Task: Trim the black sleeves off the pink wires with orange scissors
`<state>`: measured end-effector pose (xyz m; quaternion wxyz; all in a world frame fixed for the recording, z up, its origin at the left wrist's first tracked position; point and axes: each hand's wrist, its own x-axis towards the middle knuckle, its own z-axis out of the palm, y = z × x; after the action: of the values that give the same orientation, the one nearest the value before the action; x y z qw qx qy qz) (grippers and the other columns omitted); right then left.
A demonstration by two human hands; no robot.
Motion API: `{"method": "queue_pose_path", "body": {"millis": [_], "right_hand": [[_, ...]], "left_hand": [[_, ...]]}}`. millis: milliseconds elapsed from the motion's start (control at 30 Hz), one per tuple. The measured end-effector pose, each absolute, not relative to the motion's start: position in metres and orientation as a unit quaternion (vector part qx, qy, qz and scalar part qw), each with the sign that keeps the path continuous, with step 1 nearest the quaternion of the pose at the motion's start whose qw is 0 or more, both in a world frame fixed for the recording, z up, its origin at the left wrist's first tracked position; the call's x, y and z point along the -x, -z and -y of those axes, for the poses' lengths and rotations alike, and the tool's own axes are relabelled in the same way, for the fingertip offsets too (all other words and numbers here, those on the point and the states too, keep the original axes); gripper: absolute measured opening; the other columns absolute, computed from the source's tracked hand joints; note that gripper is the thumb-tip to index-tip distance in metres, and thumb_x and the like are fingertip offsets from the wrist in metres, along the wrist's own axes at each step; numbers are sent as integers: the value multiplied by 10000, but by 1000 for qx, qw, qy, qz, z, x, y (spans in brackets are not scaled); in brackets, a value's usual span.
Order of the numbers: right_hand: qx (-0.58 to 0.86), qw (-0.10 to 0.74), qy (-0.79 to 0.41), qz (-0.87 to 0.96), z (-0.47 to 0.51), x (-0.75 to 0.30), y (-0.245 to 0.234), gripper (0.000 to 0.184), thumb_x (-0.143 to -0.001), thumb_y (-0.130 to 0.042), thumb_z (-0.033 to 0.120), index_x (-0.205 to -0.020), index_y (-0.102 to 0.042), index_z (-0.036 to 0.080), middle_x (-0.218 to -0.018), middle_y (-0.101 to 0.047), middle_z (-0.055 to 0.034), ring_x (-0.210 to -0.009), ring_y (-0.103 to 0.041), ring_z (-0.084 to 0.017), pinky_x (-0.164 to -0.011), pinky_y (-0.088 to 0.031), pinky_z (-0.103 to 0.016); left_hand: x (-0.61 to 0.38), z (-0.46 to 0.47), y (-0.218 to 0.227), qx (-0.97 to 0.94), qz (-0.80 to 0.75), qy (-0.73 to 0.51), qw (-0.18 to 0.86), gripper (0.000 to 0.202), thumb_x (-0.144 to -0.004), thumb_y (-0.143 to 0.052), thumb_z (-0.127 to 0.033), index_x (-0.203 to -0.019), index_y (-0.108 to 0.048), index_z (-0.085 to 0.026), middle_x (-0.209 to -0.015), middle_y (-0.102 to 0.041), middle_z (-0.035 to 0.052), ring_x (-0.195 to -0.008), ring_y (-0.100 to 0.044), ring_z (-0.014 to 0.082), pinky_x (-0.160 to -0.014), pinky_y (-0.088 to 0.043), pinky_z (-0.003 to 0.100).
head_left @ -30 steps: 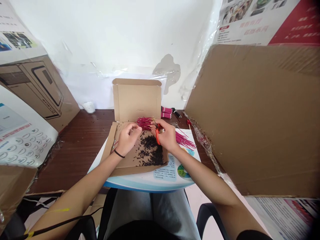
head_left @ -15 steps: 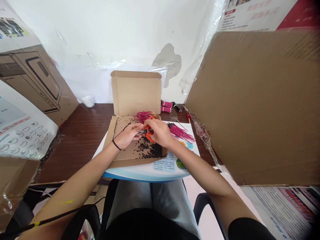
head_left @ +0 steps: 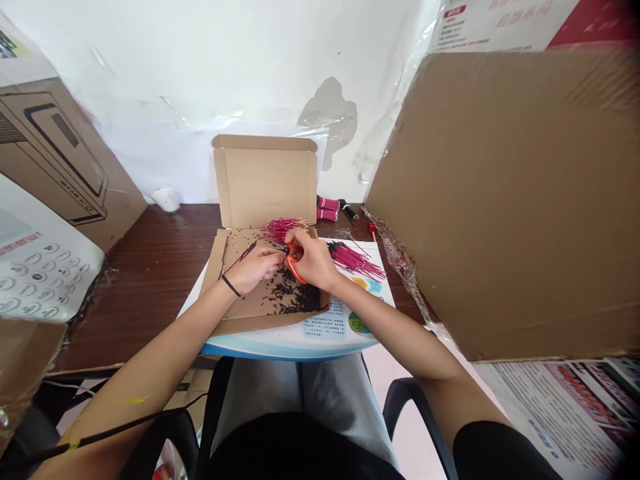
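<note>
My right hand [head_left: 315, 261] is closed around orange-handled scissors [head_left: 296, 269], the blades pointing left toward my other hand. My left hand [head_left: 256, 268] is closed in a pinch by the blades. A thin dark magenta wire [head_left: 243, 256] runs along behind its knuckles; what the fingertips hold is mostly hidden. Both hands are over an open cardboard box [head_left: 240, 308]. Black cut scraps [head_left: 303, 297] are heaped in its front right part. A pile of magenta wires [head_left: 283, 229] with gold-coloured ends lies at the box's back.
Magenta wires with black ends [head_left: 357, 261] lie on a printed sheet [head_left: 370, 341] right of the box. Tied wire bundles [head_left: 327, 209] sit behind. The box lid [head_left: 267, 183] stands up against the wall. A tall cardboard panel [head_left: 510, 200] borders the right; a white roll-like object [head_left: 166, 199] stands back left.
The scissors have turned in my right hand, and their blades show less. My left fingers are drawn closer together beside them. The whole view has shifted slightly.
</note>
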<state>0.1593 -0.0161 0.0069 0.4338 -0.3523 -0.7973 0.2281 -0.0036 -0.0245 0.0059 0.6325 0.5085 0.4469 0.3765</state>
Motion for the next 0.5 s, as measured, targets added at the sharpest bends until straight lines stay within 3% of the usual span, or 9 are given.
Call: {"method": "queue_pose_path", "body": {"millis": [233, 367, 500], "right_hand": [[402, 471, -275, 736, 13, -154, -8, 242, -670, -568, 149, -868, -467, 244, -631, -490, 79, -573, -441, -108, -612, -360, -258], [467, 503, -225, 692, -7, -171, -7, 231, -683, -575, 137, -876, -503, 241, -655, -538, 57, -594, -487, -120, -635, -385, -273], [528, 525, -145, 651, -24, -192, -7, 235, -717, -516, 113, -913, -527, 242, -671, -549, 50, -611, -494, -120, -646, -394, -266]], "left_hand": [[-2, 26, -4, -525, -461, -414, 583, 208, -607, -609, -218, -480, -450, -175, -499, -310, -59, -429, -210, 30, -437, -97, 218], [5, 30, -7, -562, -439, -437, 548, 181, -614, -571, -199, -465, -472, -173, -473, -338, -47, -432, -248, 43, -443, -152, 217], [21, 27, -17, -533, -396, -508, 549, 231, -572, -560, -165, -407, -398, -170, -454, -309, -52, -422, -248, 37, -428, -166, 204]]}}
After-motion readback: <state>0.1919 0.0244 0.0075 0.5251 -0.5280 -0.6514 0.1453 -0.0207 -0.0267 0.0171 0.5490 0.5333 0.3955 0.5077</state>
